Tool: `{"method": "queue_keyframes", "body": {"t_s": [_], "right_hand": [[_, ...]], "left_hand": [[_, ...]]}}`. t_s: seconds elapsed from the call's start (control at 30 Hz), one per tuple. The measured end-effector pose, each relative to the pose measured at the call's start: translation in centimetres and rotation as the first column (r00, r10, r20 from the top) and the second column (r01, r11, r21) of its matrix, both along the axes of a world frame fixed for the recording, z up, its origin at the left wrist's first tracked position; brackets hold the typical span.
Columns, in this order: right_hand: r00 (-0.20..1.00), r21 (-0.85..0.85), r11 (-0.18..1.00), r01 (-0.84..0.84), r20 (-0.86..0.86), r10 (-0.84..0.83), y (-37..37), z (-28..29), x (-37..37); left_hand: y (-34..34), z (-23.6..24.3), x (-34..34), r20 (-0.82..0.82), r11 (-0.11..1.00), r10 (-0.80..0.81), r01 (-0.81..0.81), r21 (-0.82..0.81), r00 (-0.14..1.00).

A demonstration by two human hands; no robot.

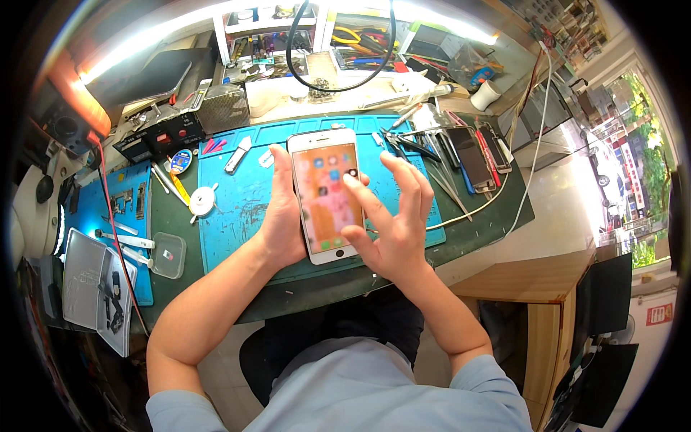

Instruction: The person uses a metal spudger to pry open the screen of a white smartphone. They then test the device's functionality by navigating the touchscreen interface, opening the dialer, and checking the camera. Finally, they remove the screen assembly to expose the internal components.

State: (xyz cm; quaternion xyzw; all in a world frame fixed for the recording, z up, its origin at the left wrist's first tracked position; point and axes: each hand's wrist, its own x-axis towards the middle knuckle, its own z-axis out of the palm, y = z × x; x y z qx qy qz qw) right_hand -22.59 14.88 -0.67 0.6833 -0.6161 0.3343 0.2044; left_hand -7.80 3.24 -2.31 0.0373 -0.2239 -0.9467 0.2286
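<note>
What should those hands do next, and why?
Perhaps the right hand should lightly tap or swipe: the screen is lit with blurred icons, and the index finger is at or just above it, while the left hand holds the white phone.

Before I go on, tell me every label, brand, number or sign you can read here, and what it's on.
Nothing reads clearly enough to quote.
White phone in the left hand: icon labels on the lit screen, too blurred.
Black box with red display: panel markings, too small.
Round blue label: print, too small.
Red wall sign at far right: lettering, too small.
</note>
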Motion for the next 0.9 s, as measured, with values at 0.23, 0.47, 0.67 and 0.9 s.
{"method": "queue_keyframes", "body": {"t_s": [0.23, 0.47, 0.67, 0.9], "right_hand": [[0.999, -0.056, 0.998, -0.021, 0.035, 0.023, -0.24, -0.08, 0.18], [1.0, -0.026, 1.0, 0.01, 0.02, -0.01, -0.14, -0.27, 0.0], [1.0, -0.003, 1.0, 0.012, 0.001, -0.012, -0.24, -0.3, 0.16], [1.0, -0.006, 1.0, 0.006, 0.011, -0.006, -0.3, -0.34, 0.19]], "left_hand": [[0.08, 0.19, 0.05, 0.032, 1.0, 0.027, -0.027, -0.006, 0.999], [0.28, 0.64, 0.17, 0.086, 0.999, 0.042, -0.042, -0.01, 0.995], [0.27, 0.73, 0.11, 0.071, 0.999, 0.031, -0.029, -0.021, 0.997], [0.26, 0.71, 0.13, 0.094, 0.999, 0.044, -0.043, -0.011, 0.995]]}}
